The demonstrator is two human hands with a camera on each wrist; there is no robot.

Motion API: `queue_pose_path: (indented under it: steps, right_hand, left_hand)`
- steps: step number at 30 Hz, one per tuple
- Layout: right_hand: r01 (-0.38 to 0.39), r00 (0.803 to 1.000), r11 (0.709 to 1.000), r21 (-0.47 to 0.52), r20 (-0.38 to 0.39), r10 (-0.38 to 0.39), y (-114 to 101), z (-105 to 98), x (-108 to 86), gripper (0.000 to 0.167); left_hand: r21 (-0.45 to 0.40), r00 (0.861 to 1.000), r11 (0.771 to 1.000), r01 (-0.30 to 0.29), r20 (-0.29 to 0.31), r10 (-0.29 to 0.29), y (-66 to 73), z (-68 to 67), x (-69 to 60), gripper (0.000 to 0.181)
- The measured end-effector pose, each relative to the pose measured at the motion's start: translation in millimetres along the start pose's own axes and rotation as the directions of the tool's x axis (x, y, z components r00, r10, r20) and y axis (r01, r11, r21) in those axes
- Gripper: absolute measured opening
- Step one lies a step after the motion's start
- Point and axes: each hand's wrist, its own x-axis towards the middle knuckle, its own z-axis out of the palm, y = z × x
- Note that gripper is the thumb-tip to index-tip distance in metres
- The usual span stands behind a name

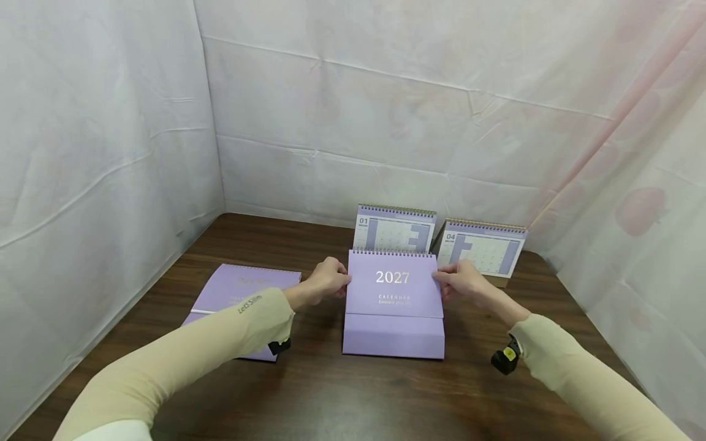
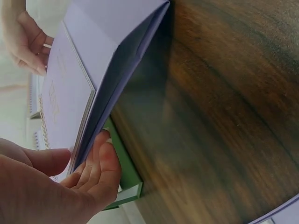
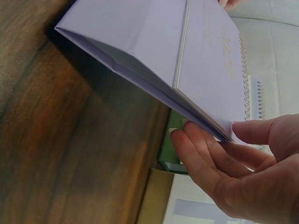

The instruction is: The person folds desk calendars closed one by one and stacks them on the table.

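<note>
A purple 2027 desk calendar (image 1: pixel 394 294) with a spiral along its top stands tilted back in the middle of the dark wooden table. My left hand (image 1: pixel 329 278) pinches its left edge, thumb on the cover and fingers behind, as the left wrist view shows. On the opposite edge my right hand (image 1: pixel 460 278) pinches in the same way, with the thumb (image 3: pixel 252 132) on the front. Just behind stand two more calendars, one on page 01 (image 1: pixel 386 228) and one on page 04 (image 1: pixel 482 248). Another purple calendar (image 1: pixel 261 275) lies to the left, partly hidden by my left forearm.
The wooden table (image 1: pixel 386 398) runs to pale fabric walls (image 1: pixel 331 110) at the back and sides. In the left wrist view a green calendar base (image 2: pixel 124 163) shows behind the held calendar. A brown base (image 3: pixel 156 193) appears in the right wrist view.
</note>
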Motion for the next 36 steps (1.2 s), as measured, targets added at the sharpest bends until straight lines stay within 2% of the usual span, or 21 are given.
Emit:
queue_pose_path:
  steps: [4, 11, 16, 23, 29, 36]
  right_hand:
    - [-0.001, 1.0, 1.0, 0.01, 0.02, 0.001, 4.5, 5.2, 0.8, 0.031]
    - [-0.031, 0.999, 1.0, -0.007, -0.013, 0.031, 12.8, 15.7, 7.8, 0.032]
    - [-0.066, 0.998, 0.998, -0.003, -0.008, 0.066, 22.1, 23.6, 15.0, 0.03]
    - [-0.102, 0.995, 0.995, 0.015, -0.004, 0.102, 25.9, 33.7, 19.7, 0.03]
    - [-0.128, 0.992, 0.992, -0.008, -0.005, 0.128, 24.4, 36.0, 22.8, 0.026]
    - [-0.141, 0.99, 0.988, -0.071, -0.027, 0.139, 29.8, 37.4, 24.4, 0.027]
  left_hand:
    - [0.011, 1.0, 1.0, 0.009, -0.009, -0.009, -3.7, 3.0, 2.5, 0.014]
    - [0.027, 0.999, 0.999, 0.031, -0.015, -0.03, -12.3, 8.0, 7.6, 0.015]
    - [0.044, 0.999, 0.998, 0.047, -0.01, -0.047, -21.1, 12.6, 11.7, 0.017]
    - [0.089, 0.998, 0.995, 0.053, -0.034, -0.05, -28.9, 18.1, 16.0, 0.006]
    - [0.129, 0.997, 0.99, 0.061, -0.052, -0.055, -31.1, 21.4, 16.7, 0.022]
    - [0.107, 0.999, 0.994, 0.032, -0.045, -0.028, -35.5, 21.3, 16.3, 0.023]
